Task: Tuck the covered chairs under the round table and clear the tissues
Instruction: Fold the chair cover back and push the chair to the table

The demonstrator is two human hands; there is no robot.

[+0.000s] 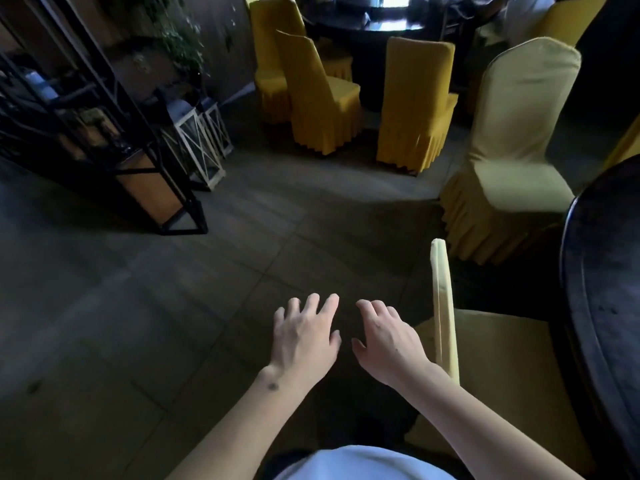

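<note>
Chairs in pale yellow covers stood round the dark round desk (588, 289) at the right, and the nearest chair (491, 358) was already well in, its seat reaching under the rim and its backrest edge rising just beside the person's right wrist. Both hands hung free over the floor (138, 306): the left hand (304, 337) and the right hand (388, 344) were spread, fingers apart and relaxed, close together but not touching, gripping nothing. Neither touched the chair. Beyond them a second pale chair (512, 143) stood turned partly away from the desk, its seat fully exposed, so it seemed to me that one was yet to be pushed in. Farther off, several deeper yellow chairs (322, 98) ringed another table (363, 26). A black metal shelf (104, 116) and white lanterns (201, 147) lined the left side. No tissues showed anywhere, so I could not judge that part of the job.
</note>
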